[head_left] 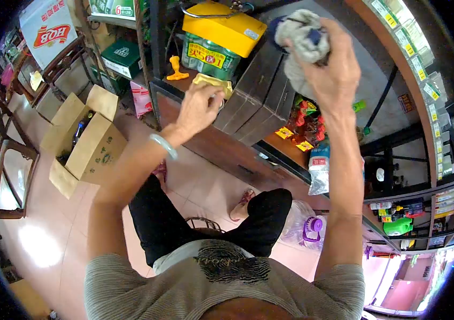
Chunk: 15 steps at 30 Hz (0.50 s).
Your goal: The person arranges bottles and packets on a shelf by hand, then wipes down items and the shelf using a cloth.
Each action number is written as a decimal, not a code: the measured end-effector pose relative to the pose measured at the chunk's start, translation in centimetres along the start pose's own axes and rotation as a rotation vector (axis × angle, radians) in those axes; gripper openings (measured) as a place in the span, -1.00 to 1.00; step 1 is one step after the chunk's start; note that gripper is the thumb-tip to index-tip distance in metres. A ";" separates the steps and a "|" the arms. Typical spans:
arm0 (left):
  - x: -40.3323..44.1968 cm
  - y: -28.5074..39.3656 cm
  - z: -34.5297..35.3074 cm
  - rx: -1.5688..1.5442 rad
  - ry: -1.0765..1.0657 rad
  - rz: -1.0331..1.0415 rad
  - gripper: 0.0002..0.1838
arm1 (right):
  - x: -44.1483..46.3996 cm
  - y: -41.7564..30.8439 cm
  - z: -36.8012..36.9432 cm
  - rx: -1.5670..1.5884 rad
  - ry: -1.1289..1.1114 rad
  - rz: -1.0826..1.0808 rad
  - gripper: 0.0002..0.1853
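My right hand (339, 69) is raised at the upper right, its fingers closed round a bunched grey cloth (303, 37) with dark blue patches. The cloth is above the right side of a dark wooden box-like block (248, 96). My left hand (199, 111) is lower and to the left, by the block's left end. Its curled fingers grip the near edge of a small flat yellow item (214, 84), whose exact kind I cannot make out. A pale bracelet (163, 145) circles the left wrist.
Behind the left hand are an orange T-shaped object (176, 69), green packs (210, 57) and a yellow box (224, 28). Red figurines (312, 120) stand right of the block. An open carton (96, 149) with bottles sits on the floor; a purple-capped jug (312, 228) is at lower right.
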<state>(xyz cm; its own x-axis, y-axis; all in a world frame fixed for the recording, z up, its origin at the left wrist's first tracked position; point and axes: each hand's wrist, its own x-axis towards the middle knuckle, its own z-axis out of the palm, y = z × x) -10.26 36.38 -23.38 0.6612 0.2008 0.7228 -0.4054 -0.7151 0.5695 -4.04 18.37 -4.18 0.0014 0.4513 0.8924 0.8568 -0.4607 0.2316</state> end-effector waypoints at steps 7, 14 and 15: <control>-0.2 2.6 3.1 -0.223 -0.012 -0.278 -0.72 | -8.5 -2.2 5.3 -0.079 -0.855 0.470 -0.31; -0.1 3.1 4.0 -0.234 0.088 -0.245 -0.78 | -9.0 -2.0 5.9 0.002 -0.842 0.606 -0.32; -0.2 3.4 4.5 -0.196 0.214 -0.147 -0.79 | -8.8 -1.8 6.1 -0.103 -0.848 0.566 -0.34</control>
<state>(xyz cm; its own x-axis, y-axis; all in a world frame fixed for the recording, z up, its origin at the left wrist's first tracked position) -8.93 30.91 -23.37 0.5825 0.4430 0.6815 -0.4434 -0.5295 0.7232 -2.48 19.88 -14.82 0.7902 0.5209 0.3230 0.5688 -0.8195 -0.0701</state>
